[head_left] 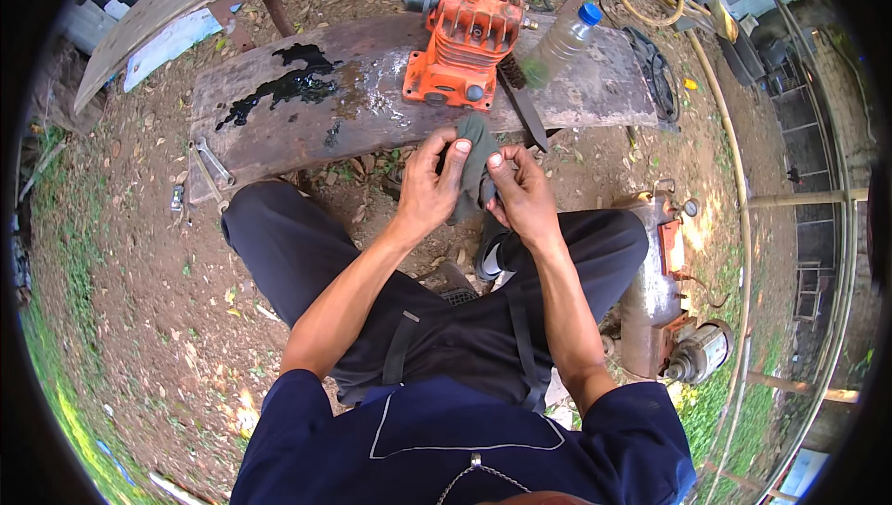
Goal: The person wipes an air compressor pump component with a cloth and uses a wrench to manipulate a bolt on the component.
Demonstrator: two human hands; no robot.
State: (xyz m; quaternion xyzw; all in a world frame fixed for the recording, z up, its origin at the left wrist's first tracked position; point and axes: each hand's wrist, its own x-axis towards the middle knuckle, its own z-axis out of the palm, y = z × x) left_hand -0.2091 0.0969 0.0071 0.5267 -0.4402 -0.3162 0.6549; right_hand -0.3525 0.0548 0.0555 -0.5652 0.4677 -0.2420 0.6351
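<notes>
- We sit low with our knees spread, so both hands meet in the open space just in front of the table (pixel 279 110) — a worn wooden plank set across a frame.
- Our left hand (pixel 429 191) is curled shut around a dark green rag (pixel 474 157), thumb and forefinger pinching its upper fold so the cloth stays bunched.
- Our right hand (pixel 523 196) is closed too, fingers wrapped on the lower part of the rag. Something small and dark seems to sit inside the cloth there, though we cannot tell what it is.
- The rag is held up off our lap, between the two hands and just below the table edge, close to the orange engine part (pixel 462 48) — near enough to reach without shifting.
- That orange part stands on the table with its fins up, resting in a wet patch. A black oil spill (pixel 279 87) spreads to its left, well apart from our hands.
- A plastic bottle (pixel 560 40) with a blue cap lies tilted beside the orange part, and a dark flat blade (pixel 526 110) hangs over the table's near edge, both within arm's length.
- Two wrenches (pixel 209 166) lie on the dirt by the table's left end, set aside where they cannot roll.
- A rusty metal tank (pixel 650 282) with a small motor (pixel 701 352) lies on the ground by our right knee.
</notes>
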